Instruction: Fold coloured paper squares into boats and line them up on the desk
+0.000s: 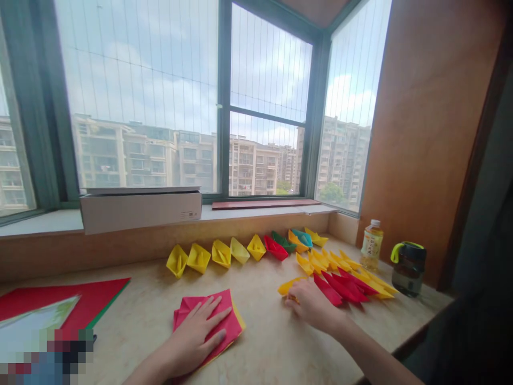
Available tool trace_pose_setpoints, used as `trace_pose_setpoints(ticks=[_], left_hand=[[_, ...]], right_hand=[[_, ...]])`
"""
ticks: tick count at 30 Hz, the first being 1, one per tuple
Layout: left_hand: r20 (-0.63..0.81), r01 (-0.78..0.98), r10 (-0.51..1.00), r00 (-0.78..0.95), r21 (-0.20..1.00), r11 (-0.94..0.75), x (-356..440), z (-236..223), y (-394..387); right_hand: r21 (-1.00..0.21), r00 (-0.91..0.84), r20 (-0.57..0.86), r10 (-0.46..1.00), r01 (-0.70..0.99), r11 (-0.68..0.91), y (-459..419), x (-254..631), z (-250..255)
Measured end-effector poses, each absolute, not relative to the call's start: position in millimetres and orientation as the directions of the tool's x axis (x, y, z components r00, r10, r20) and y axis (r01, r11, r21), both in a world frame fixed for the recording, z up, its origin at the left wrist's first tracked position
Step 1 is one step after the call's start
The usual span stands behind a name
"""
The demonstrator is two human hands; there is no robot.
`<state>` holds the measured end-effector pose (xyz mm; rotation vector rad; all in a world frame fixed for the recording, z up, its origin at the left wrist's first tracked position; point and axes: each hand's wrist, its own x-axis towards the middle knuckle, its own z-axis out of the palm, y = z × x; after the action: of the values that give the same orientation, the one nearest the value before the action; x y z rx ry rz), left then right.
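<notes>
My left hand (200, 331) lies flat with its fingers spread on a stack of folded red paper (219, 303), and a yellow layer shows along the right edge. Farther right, my right hand (310, 305) has its fingers closed on the near end of a yellow paper boat (287, 287); the fingertips are partly hidden. Several red paper boats (347, 286) stand just right of that hand. Behind them are rows of yellow paper boats (326, 260).
More paper boats, among them a red one (276, 247) and a green one (284, 241), line the back of the counter. A drink bottle (372, 246) and a dark cup (409, 270) stand at right. Large red sheets (92, 294) lie at left. A white box (142, 209) rests on the sill.
</notes>
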<state>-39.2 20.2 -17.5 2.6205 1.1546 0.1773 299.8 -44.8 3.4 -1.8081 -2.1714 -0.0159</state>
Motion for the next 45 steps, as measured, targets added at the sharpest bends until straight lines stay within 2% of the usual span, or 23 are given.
trace_pose_setpoints(ticks=[2,4,8,12,14,16,19,22,26,32,35,42,45], left_hand=[[0.012,0.703,0.741,0.672,0.303,-0.643,-39,-19,23],[0.063,0.695,0.752,0.656,0.339,-0.635,-38,-24,26],[0.291,0.609,0.780,0.554,0.497,-0.618,-33,-30,28],[0.428,0.419,0.807,0.407,0.698,-0.581,-27,-17,20],[0.422,0.323,0.815,0.397,0.767,-0.555,-25,-9,14],[0.406,0.328,0.855,0.323,0.799,-0.503,-24,-4,8],[0.391,0.344,0.900,0.192,0.832,-0.435,-23,-1,1],[0.383,0.175,0.895,0.229,0.888,-0.424,-19,-1,-4],[0.329,0.034,0.924,0.193,0.939,-0.341,-14,-1,-5],[0.228,-0.154,0.971,0.071,0.964,-0.215,-18,5,0],[0.187,-0.211,0.979,0.078,0.963,-0.167,-23,6,2],[0.177,-0.234,0.972,0.153,0.962,-0.138,-25,8,2],[0.172,-0.105,0.980,0.096,0.981,-0.162,-24,8,1]], right_hand=[[-0.287,-0.170,0.323,0.931,0.920,0.268,-36,292,9],[-0.423,-0.225,0.406,0.886,0.813,0.400,-28,277,19],[-0.627,-0.314,0.527,0.790,0.483,0.611,-14,232,39],[-0.854,-0.365,0.470,0.803,0.042,0.519,2,187,32],[-0.872,-0.321,0.486,0.813,-0.127,0.472,8,173,19],[-0.881,-0.273,0.470,0.840,-0.211,0.424,11,165,4],[-0.913,-0.220,0.382,0.897,-0.238,0.331,8,164,-12],[-0.944,-0.217,0.297,0.930,-0.216,0.251,1,168,-15],[-0.928,-0.250,0.316,0.915,-0.282,0.244,-5,171,-9],[-0.900,-0.124,0.354,0.927,-0.315,0.301,-2,176,-9],[-0.895,-0.028,0.366,0.930,-0.286,0.343,0,183,-6],[-0.905,0.112,0.304,0.946,-0.277,0.324,-1,189,2],[-0.915,0.160,0.278,0.947,-0.255,0.312,0,187,1]])
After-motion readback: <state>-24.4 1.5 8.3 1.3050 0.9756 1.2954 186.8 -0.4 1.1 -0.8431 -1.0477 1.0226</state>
